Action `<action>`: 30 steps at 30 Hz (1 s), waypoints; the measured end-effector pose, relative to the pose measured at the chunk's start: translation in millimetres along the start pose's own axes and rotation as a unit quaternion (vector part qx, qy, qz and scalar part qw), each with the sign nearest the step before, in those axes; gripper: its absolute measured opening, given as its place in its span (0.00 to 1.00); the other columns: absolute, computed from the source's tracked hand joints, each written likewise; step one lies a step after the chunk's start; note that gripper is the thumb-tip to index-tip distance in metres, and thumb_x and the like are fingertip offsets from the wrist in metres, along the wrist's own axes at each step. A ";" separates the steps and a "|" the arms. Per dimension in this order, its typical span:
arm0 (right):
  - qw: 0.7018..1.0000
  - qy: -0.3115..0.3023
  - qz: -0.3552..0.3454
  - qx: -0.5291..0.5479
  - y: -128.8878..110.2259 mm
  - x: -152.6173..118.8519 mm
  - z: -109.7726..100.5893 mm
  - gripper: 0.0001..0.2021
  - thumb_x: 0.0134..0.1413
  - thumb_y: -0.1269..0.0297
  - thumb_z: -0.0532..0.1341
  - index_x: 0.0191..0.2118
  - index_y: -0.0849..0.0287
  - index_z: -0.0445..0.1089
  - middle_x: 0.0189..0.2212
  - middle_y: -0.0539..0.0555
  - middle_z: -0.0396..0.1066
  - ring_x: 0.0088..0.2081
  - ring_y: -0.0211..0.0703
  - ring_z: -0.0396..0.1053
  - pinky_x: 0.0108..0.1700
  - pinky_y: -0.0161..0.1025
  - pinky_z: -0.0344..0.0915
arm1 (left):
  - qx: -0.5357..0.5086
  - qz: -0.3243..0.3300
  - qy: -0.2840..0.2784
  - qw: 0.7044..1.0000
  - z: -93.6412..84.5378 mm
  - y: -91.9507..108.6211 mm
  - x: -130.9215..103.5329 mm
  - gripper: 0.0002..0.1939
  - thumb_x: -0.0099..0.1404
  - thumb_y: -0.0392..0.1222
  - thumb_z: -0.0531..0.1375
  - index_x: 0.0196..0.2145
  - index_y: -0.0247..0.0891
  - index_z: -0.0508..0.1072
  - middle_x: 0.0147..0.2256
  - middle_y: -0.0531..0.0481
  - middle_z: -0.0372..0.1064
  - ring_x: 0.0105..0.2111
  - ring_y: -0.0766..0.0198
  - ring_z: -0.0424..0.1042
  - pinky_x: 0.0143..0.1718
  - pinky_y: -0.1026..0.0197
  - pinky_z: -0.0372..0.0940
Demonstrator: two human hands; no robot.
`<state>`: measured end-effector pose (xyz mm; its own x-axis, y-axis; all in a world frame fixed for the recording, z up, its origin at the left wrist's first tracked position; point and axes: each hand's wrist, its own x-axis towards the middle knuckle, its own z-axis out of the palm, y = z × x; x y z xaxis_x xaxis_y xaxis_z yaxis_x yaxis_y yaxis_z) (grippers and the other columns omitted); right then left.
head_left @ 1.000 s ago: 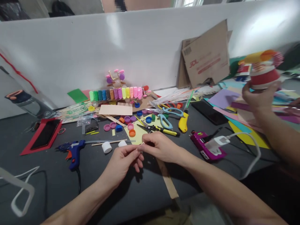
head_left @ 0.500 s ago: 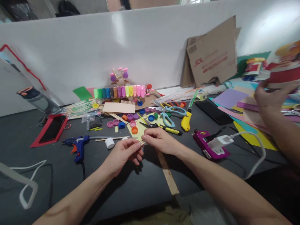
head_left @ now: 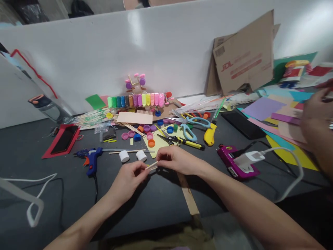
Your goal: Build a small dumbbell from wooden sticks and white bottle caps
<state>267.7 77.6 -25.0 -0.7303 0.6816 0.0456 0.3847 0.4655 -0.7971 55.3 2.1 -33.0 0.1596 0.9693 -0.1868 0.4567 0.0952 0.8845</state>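
Observation:
Thin pale wooden sticks (head_left: 152,166) span the gap between my two hands, low over the dark table. My left hand (head_left: 130,178) pinches their left end between thumb and fingers. The other end is in the closed fingertips of my right hand (head_left: 179,160), which partly hide it. Just beyond my left hand stand two white cylinders (head_left: 124,156) beside another thin stick (head_left: 127,151). Yellow-and-black pliers (head_left: 191,143) lie beyond my right hand. A flat wooden strip (head_left: 189,198) runs from under my right hand toward the table's front edge.
A blue glue gun (head_left: 92,159) lies at left, a purple power strip (head_left: 234,163) at right. Coloured bottle caps (head_left: 151,142), scissors (head_left: 192,126), a yellow cutter (head_left: 209,134) and clay packs (head_left: 137,100) lie behind. Another person's hand (head_left: 316,111) is at far right.
My hands have drawn slightly apart, so more of the sticks shows between them. Both white cylinders are now uncovered. The other person's hand has moved right, and the view has shifted slightly.

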 end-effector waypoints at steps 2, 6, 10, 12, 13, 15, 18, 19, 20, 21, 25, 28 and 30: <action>0.999 0.001 0.006 -0.049 -0.3 0.6 0.0 0.04 0.58 0.70 0.63 0.33 0.62 0.74 0.28 0.52 0.74 0.29 0.39 0.67 0.33 0.34 0.58 | 0.053 0.019 0.026 0.998 -3.4 -6.1 -5.8 0.12 0.64 0.47 0.62 0.28 0.37 0.75 0.23 0.53 0.69 0.25 0.65 0.63 0.28 0.64 0.56; 0.991 -0.008 0.014 -0.133 -0.4 2.2 -0.3 0.05 0.61 0.71 0.62 0.35 0.62 0.75 0.33 0.57 0.77 0.35 0.45 0.70 0.36 0.37 0.58 | 0.127 0.051 0.064 0.989 -8.6 -17.8 -9.8 0.08 0.65 0.44 0.61 0.30 0.40 0.78 0.29 0.50 0.74 0.29 0.61 0.68 0.34 0.62 0.58; 0.981 -0.024 0.019 -0.194 0.8 2.4 2.2 0.04 0.62 0.69 0.61 0.38 0.61 0.74 0.34 0.58 0.78 0.35 0.46 0.72 0.36 0.37 0.57 | 0.165 0.089 0.072 0.980 -9.9 -27.2 -11.1 0.09 0.68 0.43 0.59 0.35 0.42 0.79 0.33 0.49 0.75 0.35 0.59 0.72 0.38 0.61 0.61; 0.975 -0.029 0.015 -0.220 1.6 2.5 4.7 0.06 0.63 0.69 0.60 0.42 0.61 0.74 0.36 0.59 0.78 0.36 0.47 0.72 0.35 0.37 0.56 | 0.175 0.106 0.074 0.976 -10.4 -30.4 -12.1 0.10 0.69 0.43 0.57 0.37 0.42 0.80 0.34 0.48 0.74 0.34 0.60 0.72 0.38 0.61 0.61; 0.972 -0.034 0.010 -0.231 2.2 2.8 6.1 0.06 0.63 0.70 0.60 0.44 0.60 0.74 0.37 0.59 0.78 0.36 0.47 0.72 0.35 0.37 0.55 | 0.178 0.113 0.077 0.974 -10.8 -31.5 -12.6 0.11 0.70 0.43 0.57 0.38 0.42 0.80 0.34 0.48 0.73 0.34 0.60 0.72 0.38 0.61 0.61; 0.968 -0.047 -0.003 -0.246 3.6 3.8 9.3 0.06 0.63 0.70 0.59 0.42 0.60 0.74 0.37 0.59 0.78 0.36 0.47 0.72 0.34 0.38 0.54 | 0.180 0.125 0.085 0.972 -12.2 -32.6 -13.3 0.11 0.70 0.43 0.57 0.39 0.41 0.79 0.34 0.48 0.72 0.33 0.61 0.71 0.38 0.61 0.61; 0.966 -0.055 -0.017 -0.253 6.5 5.9 13.8 0.08 0.64 0.71 0.57 0.36 0.62 0.74 0.33 0.60 0.76 0.34 0.48 0.71 0.32 0.39 0.52 | 0.176 0.136 0.101 0.970 -14.6 -30.8 -13.6 0.11 0.71 0.43 0.57 0.39 0.39 0.79 0.34 0.47 0.71 0.34 0.61 0.71 0.38 0.61 0.61; 0.967 -0.054 -0.021 -0.249 7.3 6.3 14.9 0.09 0.64 0.72 0.57 0.35 0.62 0.74 0.32 0.60 0.76 0.33 0.48 0.70 0.32 0.39 0.51 | 0.173 0.138 0.105 0.969 -15.1 -29.2 -13.5 0.11 0.71 0.43 0.57 0.39 0.39 0.79 0.34 0.47 0.71 0.34 0.61 0.71 0.39 0.61 0.61; 0.969 -0.052 -0.025 -0.241 7.7 6.5 15.6 0.09 0.64 0.73 0.57 0.34 0.62 0.74 0.31 0.60 0.76 0.33 0.47 0.70 0.32 0.39 0.51 | 0.170 0.139 0.110 0.969 -15.2 -27.2 -13.4 0.11 0.71 0.43 0.57 0.38 0.39 0.79 0.34 0.47 0.71 0.35 0.61 0.71 0.39 0.61 0.61; 0.972 -0.050 -0.030 -0.229 7.7 6.3 15.9 0.09 0.63 0.73 0.57 0.33 0.62 0.73 0.31 0.60 0.75 0.33 0.47 0.70 0.32 0.39 0.52 | 0.167 0.140 0.113 0.969 -15.0 -24.9 -13.2 0.11 0.71 0.44 0.57 0.38 0.39 0.78 0.34 0.47 0.71 0.35 0.61 0.71 0.39 0.62 0.62; 0.988 -0.014 -0.038 -0.146 2.7 3.2 13.7 0.06 0.63 0.68 0.59 0.39 0.61 0.74 0.32 0.57 0.76 0.32 0.44 0.69 0.35 0.37 0.56 | 0.150 0.136 0.112 0.973 -10.7 -14.1 -12.0 0.10 0.70 0.42 0.58 0.35 0.39 0.78 0.30 0.49 0.70 0.31 0.63 0.69 0.35 0.62 0.61; 0.997 0.012 -0.034 -0.064 -1.8 0.9 12.1 0.09 0.64 0.62 0.60 0.43 0.60 0.74 0.31 0.54 0.75 0.31 0.42 0.68 0.35 0.36 0.58 | 0.132 0.133 0.105 0.977 -5.9 -7.1 -10.7 0.09 0.69 0.40 0.59 0.32 0.39 0.77 0.28 0.51 0.70 0.29 0.64 0.68 0.33 0.63 0.59; 0.999 0.017 -0.030 -0.012 -2.6 0.7 12.1 0.07 0.63 0.63 0.60 0.37 0.60 0.74 0.29 0.53 0.74 0.31 0.40 0.67 0.35 0.35 0.58 | 0.116 0.138 0.096 0.979 -3.2 -3.5 -9.7 0.09 0.68 0.40 0.59 0.31 0.39 0.77 0.28 0.50 0.70 0.29 0.64 0.68 0.33 0.63 0.59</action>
<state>259.4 70.1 -30.2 -0.7329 0.6708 0.1136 0.3544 0.5189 -0.7779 49.3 -7.0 -32.9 0.1472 0.9778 0.1494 0.6088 -0.2086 0.7654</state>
